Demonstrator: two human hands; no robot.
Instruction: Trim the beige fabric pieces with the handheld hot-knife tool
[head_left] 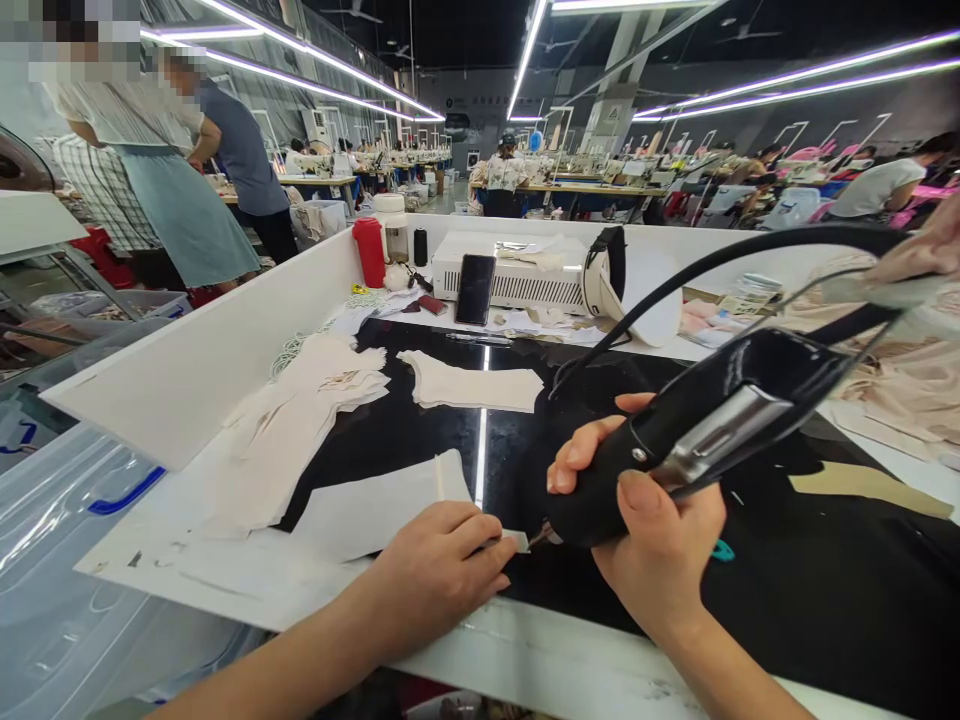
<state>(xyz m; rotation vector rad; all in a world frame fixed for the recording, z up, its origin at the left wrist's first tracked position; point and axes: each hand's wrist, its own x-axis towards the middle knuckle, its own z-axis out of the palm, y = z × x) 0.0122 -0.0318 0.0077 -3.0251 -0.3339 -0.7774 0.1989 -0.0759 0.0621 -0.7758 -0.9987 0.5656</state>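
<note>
The right hand [660, 540] grips a black hot-cutting tool [675, 440] (tip down); the left hand [439, 570] presses a fabric strip [512, 541] flat on the tabletop [525, 650].

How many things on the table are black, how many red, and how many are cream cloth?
Black: 3 - hand tool, phone, thread spool
Red: 2 - bottle, small case
Cream cloth: 2 - stack, flat piece
Total: 7

The handheld tool [675, 440] gripped in the right hand [660, 540] has a glossy black plastic body with a shiny metal lever. Under the left hand [435, 570] lies a matt white cloth piece [375, 510]. Beyond both hands, the tabletop [465, 430] is smooth, glossy black.
</note>
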